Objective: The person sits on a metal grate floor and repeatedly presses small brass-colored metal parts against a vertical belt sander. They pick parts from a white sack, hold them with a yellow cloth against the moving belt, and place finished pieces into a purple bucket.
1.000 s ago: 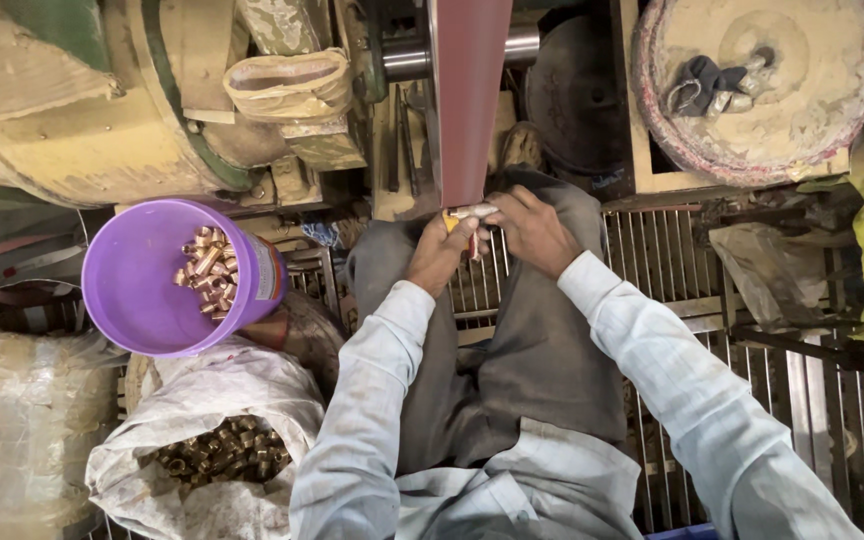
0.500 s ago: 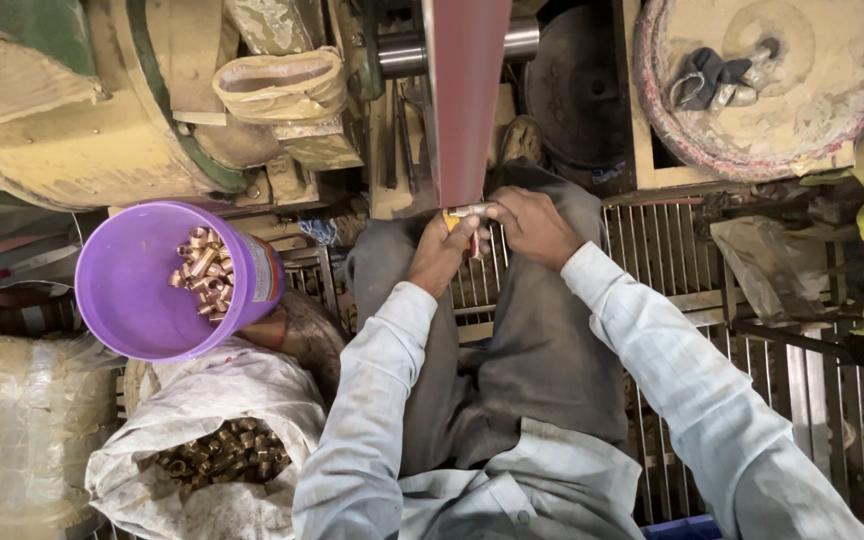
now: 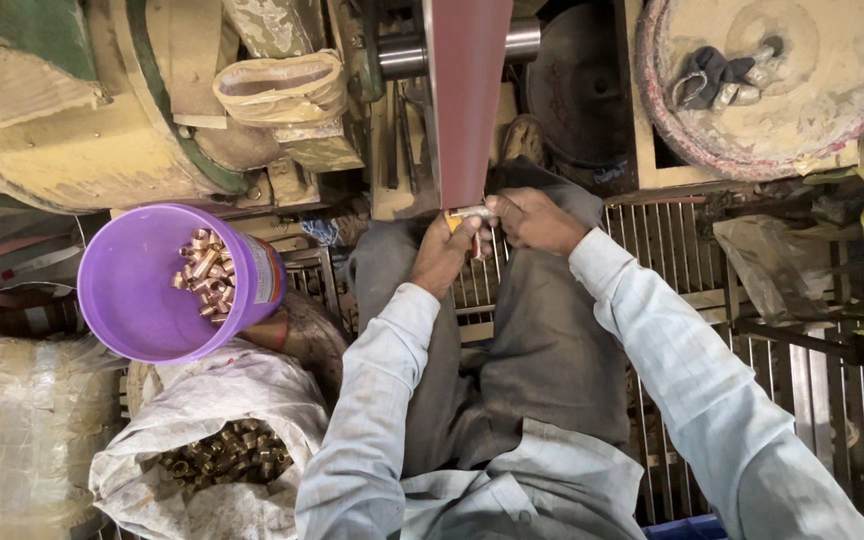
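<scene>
- Our left hand [image 3: 444, 255] and right hand [image 3: 537, 218] both pinch one small metal part [image 3: 470, 212].
- We press it on the red belt [image 3: 467, 100].
- Some shiny parts [image 3: 207, 280] lie in the purple tub [image 3: 132, 310].
- Many more parts wait in the sack [image 3: 217, 465], so we think lots of work is left.

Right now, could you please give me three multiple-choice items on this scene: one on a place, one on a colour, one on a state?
1. Where are both hands? A at the belt's lower end; B inside the bucket; C on the sack.
2. The bucket's colour? A green; B purple; C white.
3. The sack is: A tied shut; B open; C folded flat.

A: the left hand and right hand press a small metal piece to the red belt.
B: the bucket is purple.
C is wrong; B: the sack shows brass fittings.
</scene>
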